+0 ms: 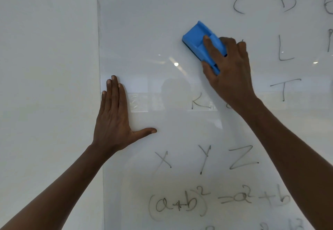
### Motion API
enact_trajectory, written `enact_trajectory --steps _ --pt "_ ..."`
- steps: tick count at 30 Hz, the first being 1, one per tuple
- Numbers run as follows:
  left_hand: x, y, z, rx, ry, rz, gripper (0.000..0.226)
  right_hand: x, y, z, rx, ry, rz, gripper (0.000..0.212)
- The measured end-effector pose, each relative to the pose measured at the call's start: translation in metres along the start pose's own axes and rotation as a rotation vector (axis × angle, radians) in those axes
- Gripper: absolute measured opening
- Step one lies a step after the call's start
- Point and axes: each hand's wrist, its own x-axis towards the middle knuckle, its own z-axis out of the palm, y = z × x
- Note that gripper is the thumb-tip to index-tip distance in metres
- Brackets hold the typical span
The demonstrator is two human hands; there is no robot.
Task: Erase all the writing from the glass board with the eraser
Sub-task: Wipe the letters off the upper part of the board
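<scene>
Glass board [144,31]: we see its upper left stretch bare, no marks showing.
Eraser [201,40]: blue, pressed flat to the glass near the top centre, just left of the "L" [284,49].
Right hand [232,71]: we grip the eraser, fingers over its back, thumb under its lower edge.
Left hand [115,118]: empty, palm flat on the board's left edge, fingers straight.
Left to wipe: "C" [239,3], "D" [285,2], "T" [284,88], a faint "K" [199,101], the "X Y Z" row [205,159], the formula [216,201] below.
Progress: we judge it early; most writing remains.
</scene>
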Motion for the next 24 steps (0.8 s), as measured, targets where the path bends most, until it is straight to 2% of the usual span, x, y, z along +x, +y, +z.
enact_trajectory --steps 8,18,24 --pt "0.000 0.001 0.001 0.003 0.017 0.000 0.137 0.000 -0.017 0.006 0.072 0.079 0.219 0.051" --pt "0.000 -0.001 0.002 0.005 0.021 0.020 0.135 -0.091 -0.078 0.015 0.127 0.006 0.022 0.048" --pt "0.000 0.000 0.001 -0.007 0.014 0.024 0.133 -0.151 -0.083 0.008 0.101 -0.064 -0.060 0.046"
